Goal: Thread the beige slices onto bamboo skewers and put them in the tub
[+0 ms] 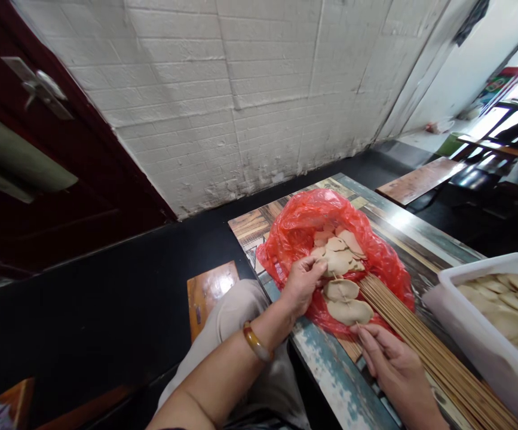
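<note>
My right hand (393,364) pinches the lower end of a thin wooden skewer (353,326). Two pale, flat, rounded slices (351,312) are threaded on it one above the other. My left hand (304,282), a brown-and-amber bangle on its wrist, is closed at the edge of a pale flat slice (337,261) near the skewer's upper end. Its fingertips partly hide that edge. More slices (352,242) lie piled in an open red plastic bag (330,209) around my left hand. A long bundle of wooden skewers (424,334) rests against the bag, right of my right hand.
A white plastic tub (478,322) of similar slices stands at the right of the patterned tabletop (259,224). Wooden stools (211,292) and a bench (420,179) stand around. A white wall (263,89) and a dark red door (83,167) are beyond.
</note>
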Motion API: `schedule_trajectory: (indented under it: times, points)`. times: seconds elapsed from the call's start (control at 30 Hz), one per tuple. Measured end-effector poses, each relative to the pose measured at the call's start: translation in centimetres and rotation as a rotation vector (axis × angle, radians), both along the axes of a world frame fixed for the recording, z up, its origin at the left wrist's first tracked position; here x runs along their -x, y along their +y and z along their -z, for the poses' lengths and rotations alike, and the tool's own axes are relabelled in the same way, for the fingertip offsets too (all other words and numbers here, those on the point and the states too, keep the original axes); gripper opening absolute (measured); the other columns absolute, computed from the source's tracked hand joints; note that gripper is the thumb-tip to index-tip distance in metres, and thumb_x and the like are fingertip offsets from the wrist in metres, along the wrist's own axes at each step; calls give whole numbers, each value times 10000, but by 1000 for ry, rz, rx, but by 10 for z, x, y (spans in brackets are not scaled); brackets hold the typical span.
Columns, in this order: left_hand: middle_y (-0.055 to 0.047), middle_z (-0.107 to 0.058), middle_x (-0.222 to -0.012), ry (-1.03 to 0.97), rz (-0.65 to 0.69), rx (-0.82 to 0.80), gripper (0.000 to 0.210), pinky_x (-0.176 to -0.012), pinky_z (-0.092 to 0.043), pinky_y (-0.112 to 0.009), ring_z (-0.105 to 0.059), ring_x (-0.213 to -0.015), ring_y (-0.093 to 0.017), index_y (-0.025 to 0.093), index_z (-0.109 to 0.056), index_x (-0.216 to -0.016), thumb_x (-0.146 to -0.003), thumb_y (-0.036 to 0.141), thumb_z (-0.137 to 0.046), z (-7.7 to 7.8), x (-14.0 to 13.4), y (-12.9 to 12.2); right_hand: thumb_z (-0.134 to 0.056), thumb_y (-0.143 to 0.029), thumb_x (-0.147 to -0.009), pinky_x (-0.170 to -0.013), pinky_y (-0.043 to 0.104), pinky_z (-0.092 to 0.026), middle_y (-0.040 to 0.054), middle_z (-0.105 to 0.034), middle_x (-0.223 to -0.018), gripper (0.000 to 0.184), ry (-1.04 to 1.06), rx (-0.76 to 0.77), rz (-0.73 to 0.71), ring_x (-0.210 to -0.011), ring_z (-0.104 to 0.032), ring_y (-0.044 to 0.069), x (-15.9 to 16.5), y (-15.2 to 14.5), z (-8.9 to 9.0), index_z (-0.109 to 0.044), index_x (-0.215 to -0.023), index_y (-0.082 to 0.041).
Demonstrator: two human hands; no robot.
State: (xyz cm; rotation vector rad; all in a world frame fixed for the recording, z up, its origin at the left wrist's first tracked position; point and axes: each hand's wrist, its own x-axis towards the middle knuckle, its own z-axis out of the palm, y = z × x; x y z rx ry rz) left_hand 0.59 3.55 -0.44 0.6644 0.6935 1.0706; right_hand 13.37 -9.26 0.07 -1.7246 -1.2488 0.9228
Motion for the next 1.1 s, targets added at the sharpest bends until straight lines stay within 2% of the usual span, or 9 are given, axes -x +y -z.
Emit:
schedule_trajectory:
  times: [0.13,0.3,0.5,0.7,0.87,1.0,1.1]
  points:
    - [-25,-616,-691,12,-35,-23,226,-523,-418,-195,-563,-573,-99,129,-599,-734,-653,328,-668,-1,-1,-1,-486,-463,-790,-385,205,-345,-77,-372,-410,314,23,28,-43,-366,-393,104,-2,0,2,-618,-834,-181]
    - [-27,-616,-713,35,-79,-42,222,-532,-423,-197,-539,-586,-91,127,-613,-746,-659,324,-665,3,-1,0,-480,-490,-782,-376,207,-334,-83,-366,-383,342,31,8,9,-346,-380,103,0,0,2,-621,-834,-182]
    - [-24,-624,-715,74,-96,-53,223,-504,-374,-174,-507,-568,-76,132,-634,-746,-659,335,-663,6,0,1,-474,-505,-790,-383,218,-333,-76,-386,-404,380,61,33,-24,-357,-397,112,-1,0,3,-607,-911,-171]
    - [-12,-620,-668,117,-128,-78,217,-548,-386,-195,-512,-575,-89,139,-664,-767,-653,323,-665,3,0,1,-475,-522,-781,-388,225,-325,-74,-386,-398,382,48,20,-7,-358,-401,117,0,-1,3,-615,-869,-177]
    - [-8,-607,-664,193,-157,-180,211,-588,-381,-195,-501,-609,-94,135,-680,-791,-681,310,-639,-1,-1,-1,-428,-509,-815,-374,230,-299,-79,-370,-389,382,51,31,-41,-340,-380,116,4,-2,2,-590,-901,-174]
    - [0,-578,-631,250,-149,-212,201,-564,-364,-193,-479,-580,-87,129,-677,-782,-701,301,-615,-1,-1,-1,-407,-507,-828,-345,228,-253,-78,-379,-395,375,48,38,-63,-325,-364,111,6,-3,2,-574,-904,-179]
    - [5,-561,-610,271,-119,-188,204,-540,-352,-193,-469,-556,-86,127,-663,-753,-700,316,-609,-1,-1,-1,-412,-501,-827,-352,226,-266,-75,-393,-403,352,30,35,-57,-338,-384,112,6,-3,1,-572,-868,-190]
